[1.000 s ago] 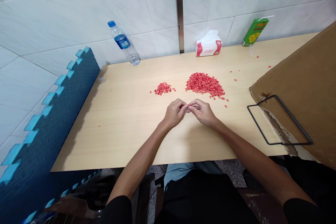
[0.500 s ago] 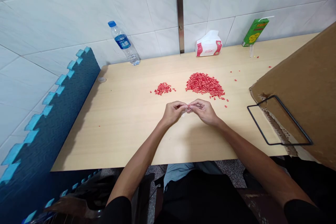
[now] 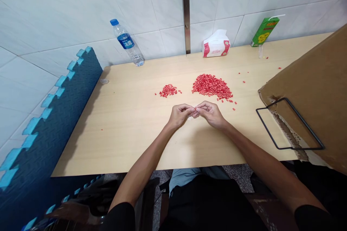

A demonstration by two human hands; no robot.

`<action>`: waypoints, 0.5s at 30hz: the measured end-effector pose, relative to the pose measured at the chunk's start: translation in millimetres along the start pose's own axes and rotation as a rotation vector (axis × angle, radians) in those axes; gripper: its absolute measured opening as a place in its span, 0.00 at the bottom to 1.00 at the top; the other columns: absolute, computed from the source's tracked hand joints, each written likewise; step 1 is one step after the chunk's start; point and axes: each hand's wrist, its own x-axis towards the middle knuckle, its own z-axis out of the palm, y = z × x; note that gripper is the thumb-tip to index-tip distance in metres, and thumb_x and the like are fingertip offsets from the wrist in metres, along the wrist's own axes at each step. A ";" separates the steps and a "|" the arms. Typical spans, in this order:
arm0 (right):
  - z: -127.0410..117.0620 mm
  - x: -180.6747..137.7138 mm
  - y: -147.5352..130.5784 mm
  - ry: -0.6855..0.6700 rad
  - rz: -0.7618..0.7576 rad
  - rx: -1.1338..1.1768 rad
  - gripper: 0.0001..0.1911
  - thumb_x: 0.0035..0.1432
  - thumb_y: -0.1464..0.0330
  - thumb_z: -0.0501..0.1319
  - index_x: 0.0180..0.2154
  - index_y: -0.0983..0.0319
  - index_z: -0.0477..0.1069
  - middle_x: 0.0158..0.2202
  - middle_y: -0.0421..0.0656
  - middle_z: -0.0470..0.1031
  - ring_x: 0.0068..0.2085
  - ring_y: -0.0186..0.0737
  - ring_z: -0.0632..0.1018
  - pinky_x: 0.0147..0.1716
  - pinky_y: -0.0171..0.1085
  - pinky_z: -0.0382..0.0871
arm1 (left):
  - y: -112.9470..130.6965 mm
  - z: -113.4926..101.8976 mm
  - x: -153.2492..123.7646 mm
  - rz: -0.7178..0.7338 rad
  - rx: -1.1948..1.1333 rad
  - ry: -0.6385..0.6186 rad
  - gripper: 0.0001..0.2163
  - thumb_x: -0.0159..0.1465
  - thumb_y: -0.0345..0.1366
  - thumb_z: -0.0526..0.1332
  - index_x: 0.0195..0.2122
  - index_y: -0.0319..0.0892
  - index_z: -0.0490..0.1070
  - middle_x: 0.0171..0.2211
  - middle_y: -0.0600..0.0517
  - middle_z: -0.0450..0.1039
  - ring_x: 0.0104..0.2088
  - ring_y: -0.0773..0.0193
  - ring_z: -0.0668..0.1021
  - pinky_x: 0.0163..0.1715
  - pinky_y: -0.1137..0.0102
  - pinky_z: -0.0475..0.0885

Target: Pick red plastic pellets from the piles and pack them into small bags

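Low over the table, my left hand (image 3: pixel 180 115) and my right hand (image 3: pixel 210 114) meet fingertip to fingertip. Both are closed in a pinch on a small red piece (image 3: pixel 195 108), mostly hidden by the fingers. Something whitish, too small to make out, shows just beneath the fingertips. Beyond my right hand lies a large pile of small red pieces (image 3: pixel 211 86), with a few scattered at its right edge. A smaller pile of similar red pieces (image 3: pixel 168 90) lies beyond my left hand.
A water bottle (image 3: pixel 127 41), a tissue pack (image 3: pixel 216 46) and a green drink carton (image 3: pixel 264 32) stand along the tiled wall. Blue foam matting (image 3: pixel 62 108) borders the left side. On the right are a cardboard sheet (image 3: pixel 311 97) and a black wire frame (image 3: pixel 288 124).
The camera view has shifted very slightly. Both hands keep their pinch on the small red piece, with hardly any movement.
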 end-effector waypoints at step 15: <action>1.0 -1.3 -0.7 -0.003 0.000 -0.014 0.16 0.51 0.58 0.68 0.34 0.62 0.71 0.29 0.43 0.80 0.30 0.39 0.81 0.34 0.42 0.77 | 3.9 1.8 -1.7 0.008 0.004 -0.010 0.13 0.49 0.43 0.69 0.24 0.37 0.75 0.21 0.51 0.76 0.23 0.66 0.76 0.28 0.69 0.72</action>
